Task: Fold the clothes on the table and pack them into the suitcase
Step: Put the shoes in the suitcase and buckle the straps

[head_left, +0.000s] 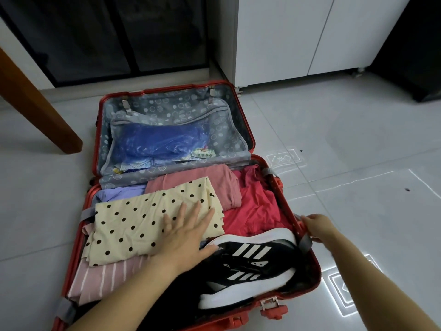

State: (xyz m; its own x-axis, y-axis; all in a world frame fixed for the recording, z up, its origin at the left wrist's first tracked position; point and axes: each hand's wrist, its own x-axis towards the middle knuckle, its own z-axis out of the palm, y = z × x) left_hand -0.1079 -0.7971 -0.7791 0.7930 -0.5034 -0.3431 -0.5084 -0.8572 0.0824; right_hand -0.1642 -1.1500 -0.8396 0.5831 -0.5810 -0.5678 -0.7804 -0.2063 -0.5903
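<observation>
A red suitcase (310, 254) lies open on the floor. Its near half holds folded clothes: a cream polka-dot garment (133, 223) on top, a pink striped piece (102, 280) under it, a dusty pink one (214, 180), a red one (253, 211) and a lilac one (119, 193). Two black sneakers (250, 266) with white stripes lie at the near right. My left hand (186, 235) rests flat on the polka-dot garment, fingers spread. My right hand (317, 226) grips the suitcase's right rim beside a grey strap (305, 243).
The lid half has a grey patterned lining and a mesh pocket with a blue plastic bag (162, 144). A wooden table leg (40, 111) stands at the left. White cabinets (298, 37) and a dark glass door (107, 37) are behind. Glossy grey tiles surround the case.
</observation>
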